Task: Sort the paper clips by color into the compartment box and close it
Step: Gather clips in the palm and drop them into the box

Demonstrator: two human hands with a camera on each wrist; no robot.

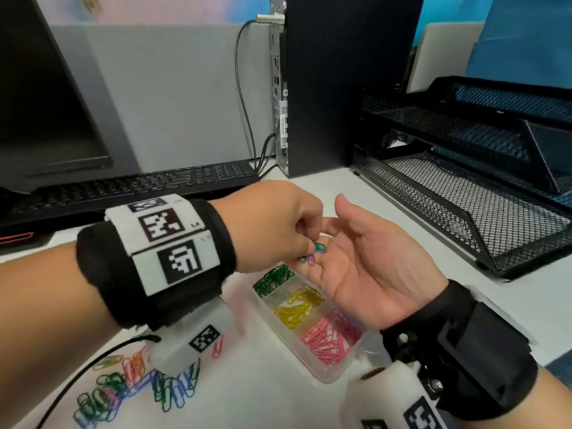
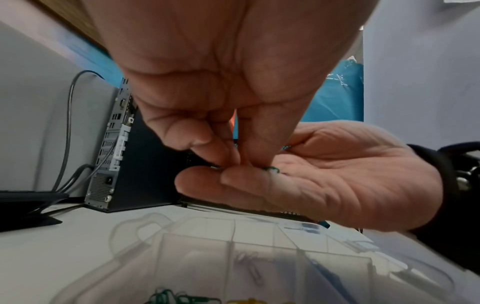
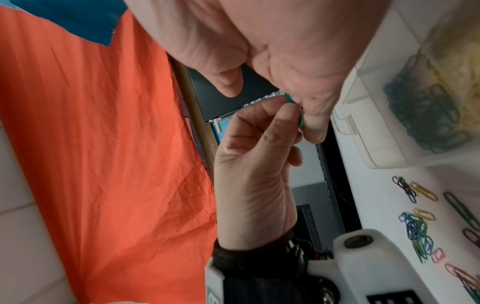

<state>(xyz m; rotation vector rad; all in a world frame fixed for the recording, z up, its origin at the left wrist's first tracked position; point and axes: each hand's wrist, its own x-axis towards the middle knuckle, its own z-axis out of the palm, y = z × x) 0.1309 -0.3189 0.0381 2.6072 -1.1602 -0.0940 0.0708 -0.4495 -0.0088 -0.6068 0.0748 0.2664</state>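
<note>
Loose clips (image 1: 133,385) on tabletop (image 1: 247,397) nearest, then open box (image 1: 328,374) with green, yellow, pink sorted, above it left hand (image 1: 272,224) fingers pinching clips off flat upturned right hand (image 1: 368,267).

Black wristbands (image 1: 161,275) with white tag plates, white camera housings (image 1: 393,394).

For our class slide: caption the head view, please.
Left hand picks paper clips from open right hand above compartment box.
</note>
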